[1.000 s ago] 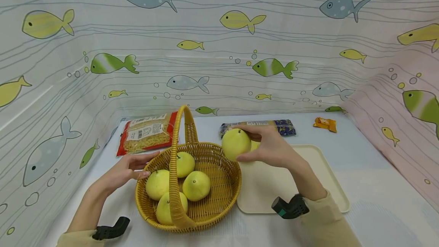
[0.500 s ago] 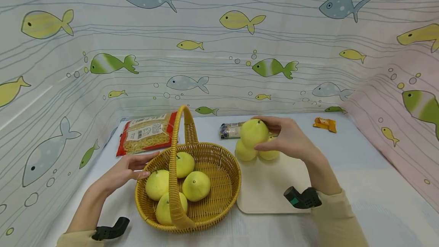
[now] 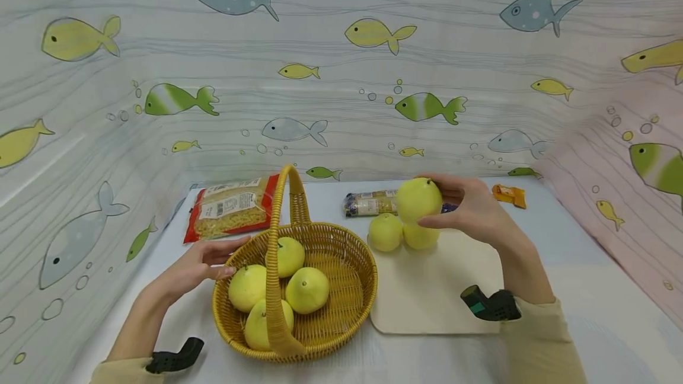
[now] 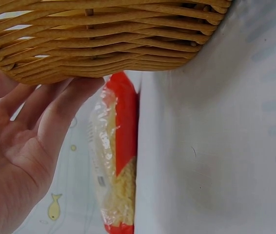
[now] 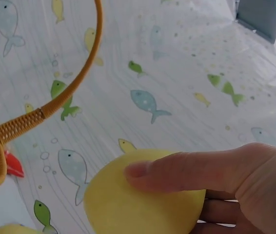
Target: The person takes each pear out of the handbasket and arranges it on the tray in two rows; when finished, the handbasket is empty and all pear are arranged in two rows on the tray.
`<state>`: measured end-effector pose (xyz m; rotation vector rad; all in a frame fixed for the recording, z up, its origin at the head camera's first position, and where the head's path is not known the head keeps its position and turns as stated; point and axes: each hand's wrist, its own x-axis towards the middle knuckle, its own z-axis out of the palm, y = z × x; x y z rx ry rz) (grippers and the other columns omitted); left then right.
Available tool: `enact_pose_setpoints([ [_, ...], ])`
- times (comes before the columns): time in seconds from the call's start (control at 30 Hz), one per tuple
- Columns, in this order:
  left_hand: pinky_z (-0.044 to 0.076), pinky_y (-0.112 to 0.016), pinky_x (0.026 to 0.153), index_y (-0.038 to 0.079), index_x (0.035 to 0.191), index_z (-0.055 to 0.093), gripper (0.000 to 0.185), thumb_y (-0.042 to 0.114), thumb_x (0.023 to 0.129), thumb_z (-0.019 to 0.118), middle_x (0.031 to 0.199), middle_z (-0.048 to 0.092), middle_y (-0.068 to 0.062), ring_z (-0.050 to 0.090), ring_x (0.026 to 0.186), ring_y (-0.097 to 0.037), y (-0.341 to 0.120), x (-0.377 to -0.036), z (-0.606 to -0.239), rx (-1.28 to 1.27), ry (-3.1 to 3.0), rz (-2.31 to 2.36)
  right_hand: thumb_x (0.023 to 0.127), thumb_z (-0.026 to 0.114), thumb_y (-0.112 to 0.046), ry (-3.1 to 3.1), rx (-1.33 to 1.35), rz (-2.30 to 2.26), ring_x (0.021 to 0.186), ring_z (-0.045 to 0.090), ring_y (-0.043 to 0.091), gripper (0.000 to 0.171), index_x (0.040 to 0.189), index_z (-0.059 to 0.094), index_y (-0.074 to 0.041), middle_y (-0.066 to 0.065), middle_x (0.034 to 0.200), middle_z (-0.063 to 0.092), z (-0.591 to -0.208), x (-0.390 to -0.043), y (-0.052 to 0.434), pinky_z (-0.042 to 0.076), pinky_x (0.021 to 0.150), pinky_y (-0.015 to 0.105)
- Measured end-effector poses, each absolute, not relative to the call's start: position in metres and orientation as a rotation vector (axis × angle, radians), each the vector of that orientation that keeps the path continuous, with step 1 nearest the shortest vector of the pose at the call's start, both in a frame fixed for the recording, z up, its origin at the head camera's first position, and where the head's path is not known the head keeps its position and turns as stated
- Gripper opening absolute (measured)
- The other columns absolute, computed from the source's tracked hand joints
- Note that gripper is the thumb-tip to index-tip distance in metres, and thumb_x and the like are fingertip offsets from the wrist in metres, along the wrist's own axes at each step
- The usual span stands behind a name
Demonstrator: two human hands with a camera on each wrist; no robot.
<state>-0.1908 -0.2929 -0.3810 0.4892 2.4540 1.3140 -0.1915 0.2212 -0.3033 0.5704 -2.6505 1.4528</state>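
Head view showed four pears in the basket (image 3: pixel 341 307), two on the tray (image 3: pixel 427 301), one pear (image 3: pixel 418 199) gripped above them in your right hand (image 3: pixel 472 212). Left wrist view alone showed your left hand (image 4: pixel 26 146) flat, fingers straight against the wicker.

We see bright, even, soft light with faint shadows; our wrist views blur up close, and the backdrop bows toward nine and three o'clock.
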Motion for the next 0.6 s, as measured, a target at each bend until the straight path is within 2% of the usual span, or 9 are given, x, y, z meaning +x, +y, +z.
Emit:
enact_pose_setpoints([
  [0.2, 0.048, -0.057, 0.098, 0.004, 0.150, 0.044, 0.066, 0.018, 0.091, 0.070, 0.152, 0.044, -0.021, 0.047, 0.134, -0.047, -0.294, -0.189, -0.380, 0.476, 2.463, 1.314, 0.073, 0.091, -0.025, -2.681, 0.537, 1.379, 0.108, 0.065, 0.023, 0.073, 0.138, 0.060, -0.016, 0.006, 0.132, 0.065, -0.304, -0.191, 0.235, 0.053, 0.086, 0.022],
  [0.37, 0.049, -0.052, 0.097, 0.005, 0.150, 0.045, 0.066, 0.019, 0.091, 0.070, 0.152, 0.044, -0.020, 0.045, 0.136, -0.047, -0.293, -0.189, -0.378, 0.484, 2.459, 1.320, 0.073, 0.090, -0.024, -2.708, 0.538, 1.379, 0.117, 0.062, 0.029, 0.075, 0.140, 0.058, -0.012, 0.009, 0.139, 0.060, -0.309, -0.191, 0.247, 0.052, 0.090, 0.021],
  [0.6, 0.051, -0.045, 0.094, 0.005, 0.151, 0.043, 0.067, 0.019, 0.091, 0.070, 0.153, 0.042, -0.022, 0.045, 0.135, -0.048, -0.292, -0.189, -0.379, 0.469, 2.448, 1.322, 0.073, 0.090, -0.027, -2.758, 0.425, 1.433, 0.115, 0.065, 0.035, 0.081, 0.144, 0.054, -0.014, 0.009, 0.142, 0.057, -0.322, -0.188, 0.267, 0.057, 0.081, 0.026],
])
